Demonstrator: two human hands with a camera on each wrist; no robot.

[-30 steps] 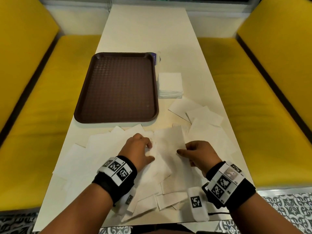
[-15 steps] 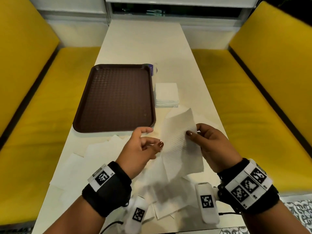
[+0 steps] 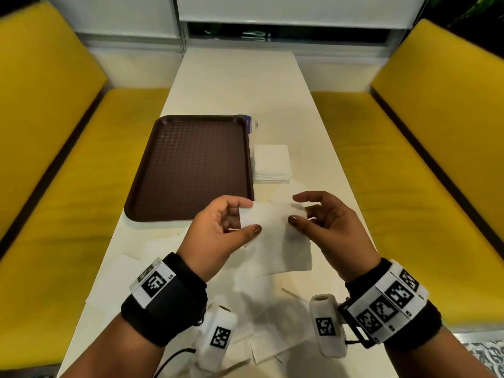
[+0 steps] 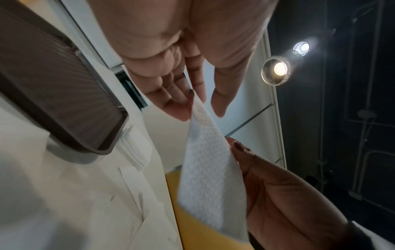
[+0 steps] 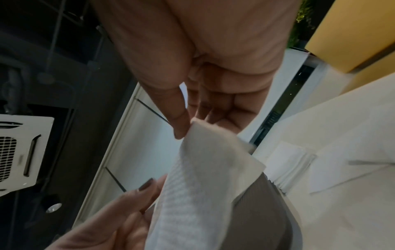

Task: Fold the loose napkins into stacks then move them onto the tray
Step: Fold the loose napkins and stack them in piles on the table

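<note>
I hold one white textured napkin [image 3: 275, 238] in the air above the table's near half. My left hand [image 3: 251, 216] pinches its upper left edge between thumb and fingers. At the upper right corner my right hand [image 3: 297, 210] pinches it with the thumb in front. The left wrist view shows the napkin [image 4: 205, 169] hanging from my left hand [image 4: 196, 103]. My right hand [image 5: 190, 126] nips the napkin [image 5: 198, 194] in its own wrist view. A brown tray [image 3: 191, 165] lies bare just beyond my left hand. A stack of folded napkins [image 3: 271, 163] sits right of the tray.
Several loose napkins [image 3: 131, 266] lie spread over the near end of the white table [image 3: 240, 85], under and left of my wrists. Yellow benches [image 3: 425, 173] run along both long sides. A small purple-and-white object [image 3: 252, 124] sits at the tray's far right corner.
The napkin came up off the loose pile in my right hand. My left hand then took its left edge, and both hands now hold it higher, near the tray's front edge.
</note>
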